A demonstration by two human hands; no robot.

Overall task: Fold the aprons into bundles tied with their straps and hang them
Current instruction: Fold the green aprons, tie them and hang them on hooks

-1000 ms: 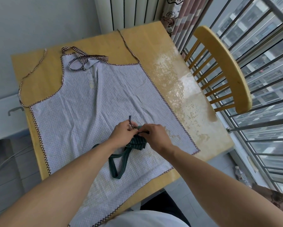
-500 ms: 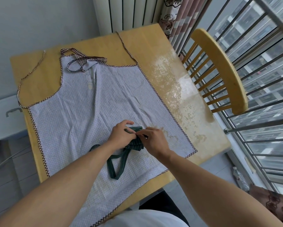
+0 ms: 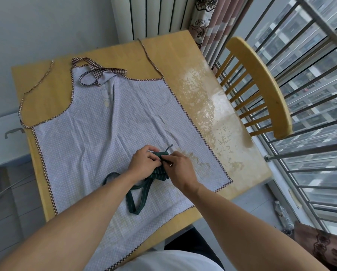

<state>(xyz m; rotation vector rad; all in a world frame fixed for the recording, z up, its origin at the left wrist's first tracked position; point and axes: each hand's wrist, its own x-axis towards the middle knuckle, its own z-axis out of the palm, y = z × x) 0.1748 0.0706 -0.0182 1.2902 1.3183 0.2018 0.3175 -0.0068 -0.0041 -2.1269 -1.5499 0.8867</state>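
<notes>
Both hands work a small green striped bundle [image 3: 160, 173]: the left hand [image 3: 144, 162] curls round it, the right hand [image 3: 178, 166] pinches its strap end. Its loop [image 3: 137, 198] trails nearward over the checked apron [image 3: 109, 130], spread flat on the tabletop [image 3: 212, 106].

strap end [image 3: 169, 148] up again beside bundle [image 3: 159, 173] | hands [image 3: 159, 163] re-pinched

We look down on a worn wooden bench [image 3: 212, 106], its varnish flaking on the window side. A wooden spindle-back chair [image 3: 261, 85] stands beside it, a white radiator [image 3: 154, 14] and floral curtain [image 3: 204, 20] behind, metal window bars [image 3: 310, 106] alongside.
</notes>
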